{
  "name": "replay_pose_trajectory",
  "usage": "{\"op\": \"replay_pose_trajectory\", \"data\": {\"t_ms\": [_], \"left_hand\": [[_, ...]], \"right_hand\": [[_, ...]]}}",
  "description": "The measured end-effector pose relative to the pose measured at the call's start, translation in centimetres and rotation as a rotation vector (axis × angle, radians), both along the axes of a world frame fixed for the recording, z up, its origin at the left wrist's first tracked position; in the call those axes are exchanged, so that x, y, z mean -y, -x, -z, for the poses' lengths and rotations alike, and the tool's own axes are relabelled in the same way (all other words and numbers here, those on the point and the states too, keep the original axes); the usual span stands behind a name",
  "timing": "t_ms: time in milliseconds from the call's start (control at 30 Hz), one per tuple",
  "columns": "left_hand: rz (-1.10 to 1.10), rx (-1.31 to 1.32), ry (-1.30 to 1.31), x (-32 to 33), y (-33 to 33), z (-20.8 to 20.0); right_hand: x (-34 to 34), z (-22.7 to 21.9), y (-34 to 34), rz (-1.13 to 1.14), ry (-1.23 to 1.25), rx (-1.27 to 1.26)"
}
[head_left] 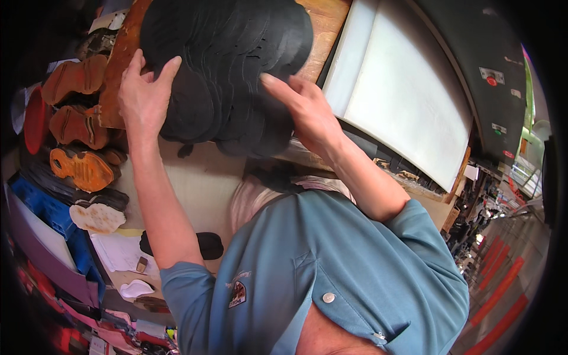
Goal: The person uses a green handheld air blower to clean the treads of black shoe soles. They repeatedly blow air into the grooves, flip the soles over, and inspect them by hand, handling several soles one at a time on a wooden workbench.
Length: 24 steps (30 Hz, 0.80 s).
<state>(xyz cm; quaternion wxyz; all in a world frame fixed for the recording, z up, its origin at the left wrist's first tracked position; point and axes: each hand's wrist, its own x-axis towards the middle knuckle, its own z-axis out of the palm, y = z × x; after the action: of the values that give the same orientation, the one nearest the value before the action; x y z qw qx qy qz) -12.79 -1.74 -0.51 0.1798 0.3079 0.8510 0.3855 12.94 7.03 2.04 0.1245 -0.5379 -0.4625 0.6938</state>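
Many thin black sole-shaped sheets (228, 71) lie overlapped in a fanned pile on a brown wooden board (112, 97). At the pile's left edge is my left hand (145, 94), thumb and fingers apart, with nothing visible in it. My right hand (305, 112) is over the pile's right edge, its thumb and fingers apart and partly curled. No sheet shows lifted in either hand. Whether the right fingertips touch the sheets, I cannot tell.
Brown and orange sole-shaped pieces (83, 168) stand in a row at the left. Below them are a blue crate (38, 204) and papers (121, 254). To the right lies a white flat bed (408, 89), beside a dark machine part (473, 53) with red and green buttons.
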Motion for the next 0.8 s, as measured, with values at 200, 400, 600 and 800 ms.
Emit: {"op": "replay_pose_trajectory", "data": {"t_ms": [200, 400, 600, 800], "left_hand": [[0.026, 0.278, -0.198, 0.1, -0.7, 1.6], [-0.033, 0.266, -0.223, 0.2, -4.4, -0.2], [-0.024, 0.993, -0.479, 2.3, -2.1, -3.3], [0.091, 1.197, -0.469, 0.5, -2.4, -1.5]], "right_hand": [[-1.3, -0.1, 6.4, -0.134, 0.043, -0.351], [-1.6, 0.5, 6.9, -0.152, 0.059, -0.498], [-1.7, 0.0, 3.0, -0.173, 0.116, -0.685], [-1.4, -0.6, 1.5, -0.324, -0.094, -0.645]]}}
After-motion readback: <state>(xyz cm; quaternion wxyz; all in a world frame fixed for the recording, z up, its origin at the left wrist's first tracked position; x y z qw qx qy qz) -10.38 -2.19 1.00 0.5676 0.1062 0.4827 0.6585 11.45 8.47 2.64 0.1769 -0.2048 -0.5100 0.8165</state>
